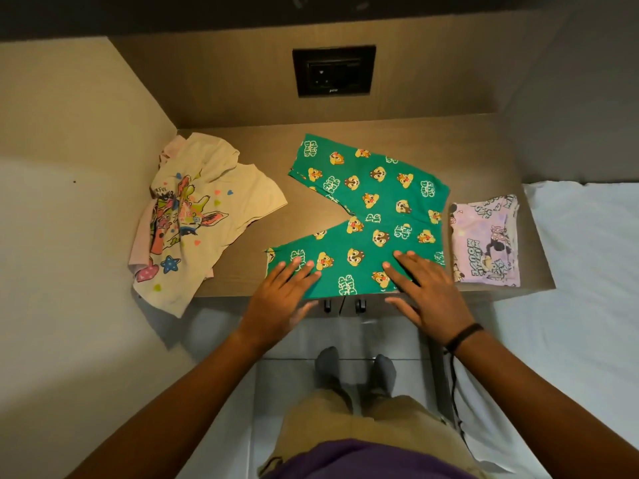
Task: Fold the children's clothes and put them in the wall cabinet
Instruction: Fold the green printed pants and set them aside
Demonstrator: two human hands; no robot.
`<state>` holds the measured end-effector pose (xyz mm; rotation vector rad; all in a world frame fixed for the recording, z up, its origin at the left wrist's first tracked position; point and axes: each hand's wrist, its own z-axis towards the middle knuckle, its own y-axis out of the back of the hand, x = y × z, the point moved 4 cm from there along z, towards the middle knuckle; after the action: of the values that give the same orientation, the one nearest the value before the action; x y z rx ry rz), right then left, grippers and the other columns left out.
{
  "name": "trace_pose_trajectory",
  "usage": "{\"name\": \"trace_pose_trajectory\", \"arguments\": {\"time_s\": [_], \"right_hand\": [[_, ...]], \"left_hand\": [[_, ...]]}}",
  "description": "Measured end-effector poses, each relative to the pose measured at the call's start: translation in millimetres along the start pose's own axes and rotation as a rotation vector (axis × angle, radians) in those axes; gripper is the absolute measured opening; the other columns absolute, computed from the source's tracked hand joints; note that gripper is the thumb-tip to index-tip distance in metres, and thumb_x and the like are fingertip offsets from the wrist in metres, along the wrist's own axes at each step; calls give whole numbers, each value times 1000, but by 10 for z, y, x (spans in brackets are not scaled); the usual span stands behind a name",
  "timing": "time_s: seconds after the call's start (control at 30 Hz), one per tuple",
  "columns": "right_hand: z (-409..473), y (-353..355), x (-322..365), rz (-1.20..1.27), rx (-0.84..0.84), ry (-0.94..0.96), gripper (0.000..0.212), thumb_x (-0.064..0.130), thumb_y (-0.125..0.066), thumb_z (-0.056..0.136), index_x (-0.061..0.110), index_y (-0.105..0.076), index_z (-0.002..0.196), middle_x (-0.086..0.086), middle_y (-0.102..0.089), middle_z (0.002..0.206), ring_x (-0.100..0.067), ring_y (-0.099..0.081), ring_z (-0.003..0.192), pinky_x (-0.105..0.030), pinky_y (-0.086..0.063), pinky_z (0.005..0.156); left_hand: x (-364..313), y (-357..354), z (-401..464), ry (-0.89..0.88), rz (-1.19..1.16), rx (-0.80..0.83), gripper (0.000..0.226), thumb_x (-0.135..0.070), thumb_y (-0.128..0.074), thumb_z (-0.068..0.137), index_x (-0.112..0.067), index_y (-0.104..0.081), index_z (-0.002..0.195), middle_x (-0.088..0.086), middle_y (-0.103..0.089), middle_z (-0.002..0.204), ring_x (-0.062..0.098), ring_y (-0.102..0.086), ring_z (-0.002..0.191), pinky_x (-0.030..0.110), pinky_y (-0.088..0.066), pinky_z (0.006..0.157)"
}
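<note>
Green children's trousers (373, 202) with a chipmunk print lie spread flat on the wooden counter (262, 216), legs pointing left and apart in a V. My left hand (280, 295) rests flat with straight fingers on the near leg's end. My right hand (425, 288) presses flat on the waist end near the counter's front edge. A crumpled cream T-shirt (193, 219) with a colourful print lies at the left, hanging over the edge. A folded lilac printed garment (487, 240) sits at the right.
A black wall socket (333, 70) is set in the back panel. Two dark cabinet handles (344, 305) show below the counter's front edge. A white bed (584, 271) lies to the right, a wall to the left. My socked feet stand on the tiled floor.
</note>
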<state>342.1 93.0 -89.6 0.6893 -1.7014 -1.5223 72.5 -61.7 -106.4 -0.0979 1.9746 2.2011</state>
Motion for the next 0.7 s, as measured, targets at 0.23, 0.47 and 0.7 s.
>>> {"name": "trace_pose_trajectory", "arguments": {"time_s": [0.23, 0.47, 0.7], "right_hand": [[-26, 268, 28, 213, -183, 62, 35, 39, -51, 101, 21, -75, 119, -2, -73, 114, -25, -67, 105, -46, -57, 85], [796, 1043, -296, 290, -325, -139, 14, 28, -62, 101, 19, -67, 110, -5, -71, 109, -27, -66, 96, -40, -56, 74], [1751, 807, -887, 78, -77, -278, 16, 36, -58, 99, 24, -65, 107, -6, -69, 111, -29, -61, 104, -43, -51, 90]], "left_hand": [[166, 372, -1, -16, -162, -148, 27, -28, -60, 103, -14, -70, 124, 10, -74, 126, 27, -72, 117, 46, -63, 93], [657, 1035, 1375, 117, -7, -283, 23, -34, -56, 108, -19, -69, 120, 5, -71, 121, 30, -62, 121, 48, -43, 104], [834, 545, 2423, 408, -1, -80, 45, -32, -57, 106, -23, -53, 150, 17, -45, 159, 40, -31, 154, 55, -23, 126]]}}
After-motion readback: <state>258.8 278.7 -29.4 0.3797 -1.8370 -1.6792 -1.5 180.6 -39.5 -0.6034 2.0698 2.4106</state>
